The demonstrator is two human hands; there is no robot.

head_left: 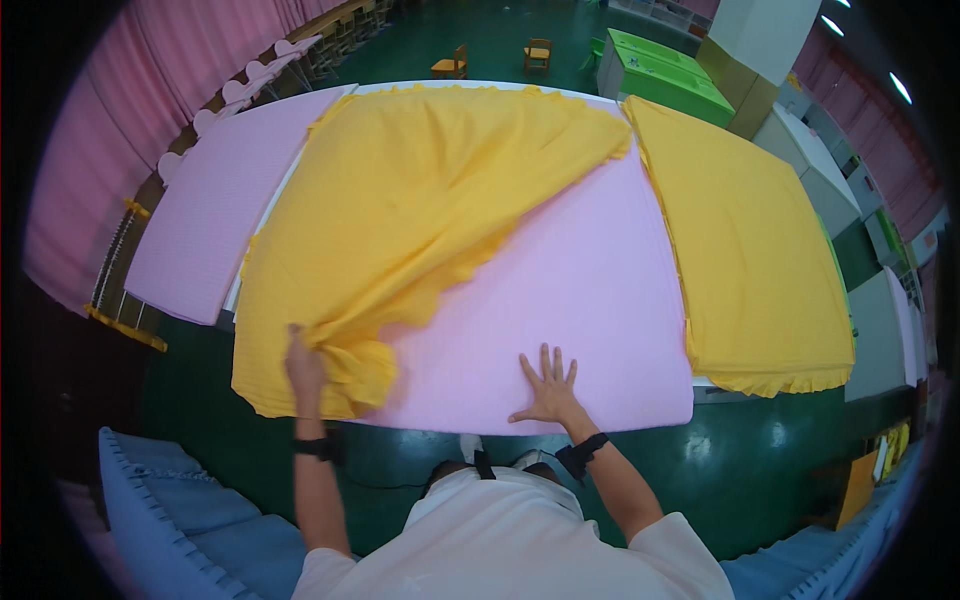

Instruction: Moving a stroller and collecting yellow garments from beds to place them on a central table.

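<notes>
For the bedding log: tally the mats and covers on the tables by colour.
Yellow covers: 2, one bunched under the left hand, one spread flat
Pink mats: 2, one under the right hand, one farther left
Total: 4

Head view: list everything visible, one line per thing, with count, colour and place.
Sheet: one, yellow, half pulled across the middle mattress.
Middle mattress: one, pink, centre.
Left mattress: one, pink, left.
Right mattress: one, yellow-covered, right.
Small chairs: two, wooden, far floor.
Cabinets: green, far right.
Curtain: pink, left wall.
Bedding: blue, lower left.
Left hand: gripping the sheet's bunched corner.
Right hand: flat, fingers spread, on the middle mattress.
</notes>
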